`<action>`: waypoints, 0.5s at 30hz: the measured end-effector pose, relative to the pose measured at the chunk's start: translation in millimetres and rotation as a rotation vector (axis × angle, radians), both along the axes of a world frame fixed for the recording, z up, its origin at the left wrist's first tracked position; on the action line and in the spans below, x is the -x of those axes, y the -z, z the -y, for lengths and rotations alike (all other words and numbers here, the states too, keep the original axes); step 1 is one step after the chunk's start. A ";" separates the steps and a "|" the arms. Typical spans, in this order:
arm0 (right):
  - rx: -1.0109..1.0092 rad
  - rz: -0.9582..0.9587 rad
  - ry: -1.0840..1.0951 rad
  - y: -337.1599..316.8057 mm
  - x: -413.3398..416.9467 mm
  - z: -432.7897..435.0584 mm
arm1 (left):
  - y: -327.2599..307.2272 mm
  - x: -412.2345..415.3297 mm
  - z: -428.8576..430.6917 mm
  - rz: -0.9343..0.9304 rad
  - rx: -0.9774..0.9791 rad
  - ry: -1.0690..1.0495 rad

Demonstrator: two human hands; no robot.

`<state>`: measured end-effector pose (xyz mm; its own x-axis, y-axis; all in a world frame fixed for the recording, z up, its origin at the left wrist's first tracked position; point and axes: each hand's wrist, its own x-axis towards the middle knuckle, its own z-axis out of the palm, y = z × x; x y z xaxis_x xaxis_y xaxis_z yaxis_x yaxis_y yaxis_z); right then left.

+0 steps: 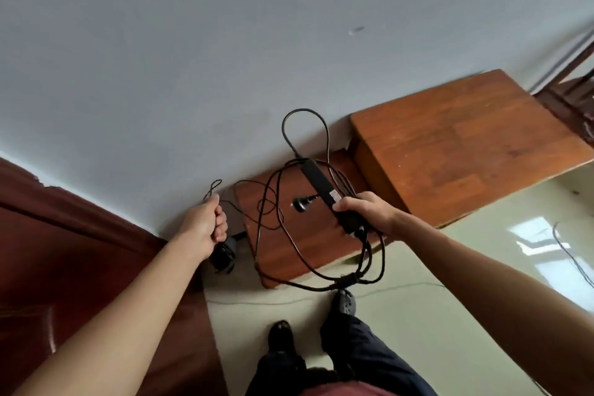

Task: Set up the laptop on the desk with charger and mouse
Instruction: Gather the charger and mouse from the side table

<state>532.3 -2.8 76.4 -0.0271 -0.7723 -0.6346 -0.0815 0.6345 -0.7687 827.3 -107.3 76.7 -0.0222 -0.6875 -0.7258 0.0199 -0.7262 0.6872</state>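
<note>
Your right hand [363,212] is closed around the charger [331,193], a long black brick held in the air over the low wooden bench [308,235] by the wall. Its black cables [289,125] loop above and hang in tangles past the bench's front edge. Your left hand [205,225] grips a thin cord [213,186], a mouse [223,255] dangling beneath it.

Item: dark object [224,255] at seven o'clock of my left hand [205,224], half hidden by my wrist, too blurred to identify. Item: charger brick [331,194], lower end covered by my right hand [363,212]. Item: loose cable [575,259] at three o'clock, cut off by the frame edge.
</note>
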 end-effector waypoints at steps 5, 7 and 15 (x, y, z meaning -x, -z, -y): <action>0.127 0.064 0.278 -50.0 40.5 -66.0 | -42.4 70.4 -13.7 -0.054 0.090 0.207; 0.162 0.081 0.359 -66.4 62.2 -89.9 | -60.5 102.5 -24.3 -0.091 0.122 0.267; 0.302 0.191 0.677 -100.2 186.3 -242.5 | -124.1 289.0 -105.1 -0.254 0.257 0.623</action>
